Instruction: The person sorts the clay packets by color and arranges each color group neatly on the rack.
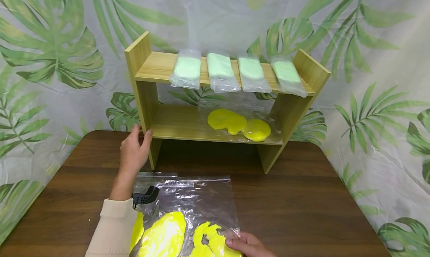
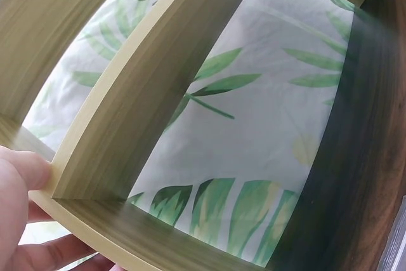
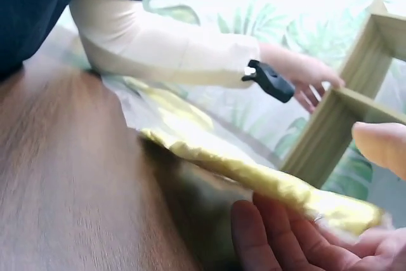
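A small two-tier wooden shelf (image 1: 147, 100) stands at the back of the table. My left hand (image 1: 134, 150) holds its left side panel at the lower board, thumb at the front edge and fingers around the outside, as the left wrist view shows. At the table's front, my right hand (image 1: 250, 245) grips the right edge of a clear zip bag (image 1: 215, 197) with flattened bright yellow, clay-like pieces (image 1: 164, 234) in it. In the right wrist view, the fingers (image 3: 285, 239) lie beneath the bag. Another bag's edge overlaps it on the left, partly hidden by my left sleeve.
On the top board lie several clear bags with pale green blocks (image 1: 220, 65). The lower board bears a clear bag with yellow rounded pieces (image 1: 256, 130) at its right. The dark wooden table (image 1: 295, 204) backs onto a leaf-patterned curtain (image 1: 369, 63).
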The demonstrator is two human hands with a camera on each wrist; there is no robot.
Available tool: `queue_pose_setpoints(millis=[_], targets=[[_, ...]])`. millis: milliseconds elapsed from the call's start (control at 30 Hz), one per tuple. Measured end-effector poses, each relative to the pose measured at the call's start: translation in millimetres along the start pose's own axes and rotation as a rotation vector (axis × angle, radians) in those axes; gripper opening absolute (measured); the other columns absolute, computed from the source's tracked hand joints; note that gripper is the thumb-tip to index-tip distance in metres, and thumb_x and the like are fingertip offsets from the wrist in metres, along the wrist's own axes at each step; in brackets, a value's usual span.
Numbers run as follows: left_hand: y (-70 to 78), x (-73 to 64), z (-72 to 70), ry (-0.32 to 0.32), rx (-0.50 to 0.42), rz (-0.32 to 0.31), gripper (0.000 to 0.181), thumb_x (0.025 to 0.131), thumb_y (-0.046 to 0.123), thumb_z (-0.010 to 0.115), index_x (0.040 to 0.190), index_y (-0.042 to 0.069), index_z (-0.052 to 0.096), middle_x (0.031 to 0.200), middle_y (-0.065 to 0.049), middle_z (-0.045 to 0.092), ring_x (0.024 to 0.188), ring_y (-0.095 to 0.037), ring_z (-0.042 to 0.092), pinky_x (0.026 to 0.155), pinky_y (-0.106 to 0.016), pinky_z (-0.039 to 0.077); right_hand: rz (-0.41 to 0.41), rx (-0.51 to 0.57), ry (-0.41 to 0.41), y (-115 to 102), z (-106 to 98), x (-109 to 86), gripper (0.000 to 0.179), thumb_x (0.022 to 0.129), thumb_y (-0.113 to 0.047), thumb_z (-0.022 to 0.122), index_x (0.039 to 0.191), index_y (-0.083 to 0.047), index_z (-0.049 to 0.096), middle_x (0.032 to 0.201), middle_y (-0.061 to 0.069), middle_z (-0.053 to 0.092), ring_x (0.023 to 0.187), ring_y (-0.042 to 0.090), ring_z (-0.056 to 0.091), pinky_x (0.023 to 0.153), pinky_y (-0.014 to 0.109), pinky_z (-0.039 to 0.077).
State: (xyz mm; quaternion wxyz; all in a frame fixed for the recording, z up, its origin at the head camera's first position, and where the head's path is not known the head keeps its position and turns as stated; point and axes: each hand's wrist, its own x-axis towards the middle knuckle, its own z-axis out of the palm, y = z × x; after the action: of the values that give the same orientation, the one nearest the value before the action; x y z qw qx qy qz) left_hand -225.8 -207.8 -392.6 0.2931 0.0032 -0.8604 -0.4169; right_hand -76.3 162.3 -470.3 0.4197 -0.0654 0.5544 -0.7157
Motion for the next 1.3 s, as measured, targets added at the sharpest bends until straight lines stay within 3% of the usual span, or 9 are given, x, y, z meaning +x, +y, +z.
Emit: queue_pose_setpoints(millis=[267,533,600,733,867,1000,1300], targets=[[-1.0,-1.4,-1.5,-0.003,-0.004,-0.001,0.035,0.101,0.033,0.045,0.114,0.002,0.054,0.098,-0.021,0.067,0.089,-0.037,0.064,0.076,-0.053,0.044,0.056,-0.003,-0.024,-4,1,-4.8,0.048,0.097,-0.022,0.059,0.137,0.0,0.045,0.12,0.013,0.065,0.102,0.02,0.066,0.092,0.036,0.048],[0.2,-2.6,-3.2,0.001,0.002,0.001,0.034,0.101,0.033,0.045,0.113,0.002,0.053,0.094,-0.02,0.067,0.085,-0.036,0.063,0.074,-0.053,0.042,0.052,0.046,0.064,-6,3,-4.1,0.052,0.095,-0.018,0.059,0.14,0.0,0.04,0.117,0.013,0.065,0.104,0.026,0.066,0.091,0.04,0.049],[0.3,-2.5,-3.3,0.002,0.003,0.004,0.034,0.101,0.032,0.045,0.113,0.002,0.053,0.094,-0.02,0.067,0.084,-0.036,0.063,0.074,-0.053,0.042,0.039,0.064,0.078,-4,2,-3.8,0.049,0.095,-0.016,0.059,0.138,0.001,0.041,0.116,0.015,0.065,0.104,0.027,0.066,0.09,0.04,0.049],[-0.1,-2.3,-3.4,0.004,0.006,0.004,0.034,0.101,0.032,0.045,0.113,0.002,0.053,0.094,-0.02,0.067,0.084,-0.036,0.063,0.073,-0.053,0.042,-0.021,0.145,0.016,0,-2,-3.2,0.046,0.096,-0.009,0.055,0.137,0.004,0.041,0.121,0.019,0.063,0.107,0.029,0.064,0.091,0.041,0.048],[-0.8,-2.1,-3.3,0.004,0.004,0.005,0.035,0.101,0.033,0.045,0.115,0.002,0.053,0.097,-0.021,0.067,0.087,-0.037,0.063,0.075,-0.054,0.043,-0.071,0.181,-0.032,1,-6,-2.8,0.043,0.097,-0.007,0.052,0.137,0.003,0.042,0.123,0.018,0.062,0.109,0.027,0.063,0.093,0.041,0.047],[-1.0,-2.0,-3.0,0.005,0.003,0.007,0.035,0.101,0.033,0.045,0.115,0.002,0.054,0.099,-0.021,0.067,0.089,-0.038,0.064,0.076,-0.054,0.043,-0.121,0.183,-0.029,-2,-9,-4.0,0.04,0.098,-0.007,0.048,0.136,0.002,0.042,0.122,0.017,0.062,0.109,0.028,0.063,0.092,0.042,0.047],[1.0,-0.6,-1.0,-0.001,0.006,0.007,0.036,0.101,0.033,0.045,0.115,0.001,0.053,0.1,-0.022,0.067,0.09,-0.038,0.063,0.078,-0.055,0.043,-0.202,0.296,-0.048,-17,-14,-8.5,0.043,0.101,-0.002,0.038,0.143,-0.004,0.028,0.132,0.016,0.053,0.121,0.035,0.054,0.096,0.054,0.04]])
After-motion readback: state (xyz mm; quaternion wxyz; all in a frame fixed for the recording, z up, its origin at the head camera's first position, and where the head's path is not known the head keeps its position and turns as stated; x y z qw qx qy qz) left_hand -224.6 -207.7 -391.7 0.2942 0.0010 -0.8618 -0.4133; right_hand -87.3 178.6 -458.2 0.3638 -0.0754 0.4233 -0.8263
